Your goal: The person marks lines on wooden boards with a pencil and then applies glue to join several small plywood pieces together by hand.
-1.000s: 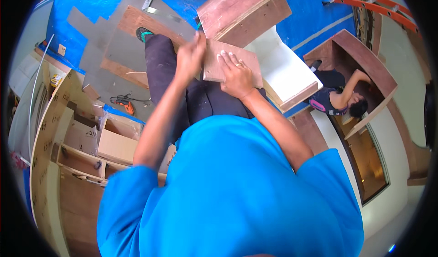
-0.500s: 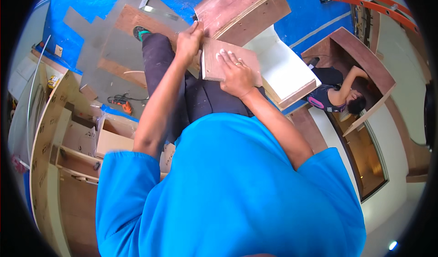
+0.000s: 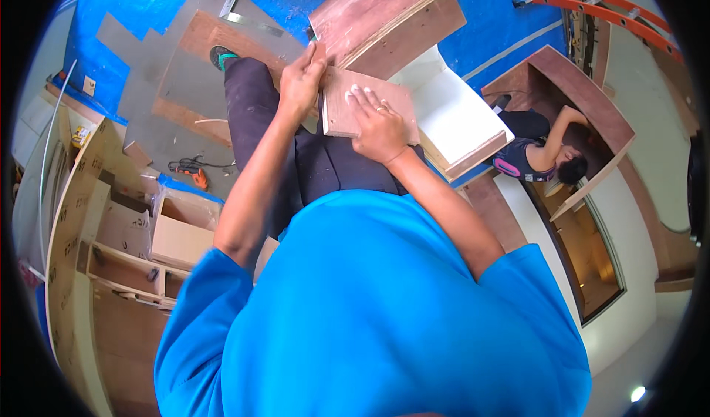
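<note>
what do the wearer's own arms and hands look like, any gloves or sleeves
No gloves: the left hand and right hand are both bare. Loose, plain bright blue short sleeves end around the elbows, leaving the forearms uncovered. The right hand wears a thin ring; a fine line at that wrist could be a cord or just a crease.

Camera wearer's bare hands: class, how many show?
2: bare left hand beside the left edge of the rectangular brown wooden board; bare right hand on its face. Some fingers may be hidden.
</note>
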{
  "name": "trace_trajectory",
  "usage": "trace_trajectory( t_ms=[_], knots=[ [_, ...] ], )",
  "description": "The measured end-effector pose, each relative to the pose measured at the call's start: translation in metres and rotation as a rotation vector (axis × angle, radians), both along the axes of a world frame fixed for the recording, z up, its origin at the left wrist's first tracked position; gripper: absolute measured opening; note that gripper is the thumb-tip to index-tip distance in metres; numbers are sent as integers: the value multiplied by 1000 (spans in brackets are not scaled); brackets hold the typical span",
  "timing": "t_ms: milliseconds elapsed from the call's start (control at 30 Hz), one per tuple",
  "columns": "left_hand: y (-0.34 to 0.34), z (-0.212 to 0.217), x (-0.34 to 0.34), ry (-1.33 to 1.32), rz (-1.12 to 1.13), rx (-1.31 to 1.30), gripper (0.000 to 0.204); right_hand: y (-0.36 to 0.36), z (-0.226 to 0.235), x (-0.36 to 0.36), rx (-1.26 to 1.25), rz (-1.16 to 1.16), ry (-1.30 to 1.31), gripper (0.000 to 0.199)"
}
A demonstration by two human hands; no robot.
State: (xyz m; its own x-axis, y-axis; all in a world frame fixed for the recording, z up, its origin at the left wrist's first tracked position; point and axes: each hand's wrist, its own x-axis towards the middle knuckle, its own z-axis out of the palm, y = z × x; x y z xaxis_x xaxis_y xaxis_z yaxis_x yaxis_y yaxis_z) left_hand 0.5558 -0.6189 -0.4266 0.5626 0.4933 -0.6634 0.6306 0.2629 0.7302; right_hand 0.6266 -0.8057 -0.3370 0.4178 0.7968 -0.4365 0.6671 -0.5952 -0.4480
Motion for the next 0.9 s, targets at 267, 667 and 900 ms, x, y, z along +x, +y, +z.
trace_trajectory(
  t_ms=[267, 667, 900],
  knots=[
    [-20, 118, -35, 45, -16, -336, 67, -12, -4, -1, -45, -51, -41, 79],
    [-32, 112, -67, -86, -113, -70, 67, -14, -8, -3, -49, -50, -21, 79],
    [-1, 13, -8, 37, 69, -300, 57, -1, -6, 8, -11, 4, 26, 80]
  ],
)
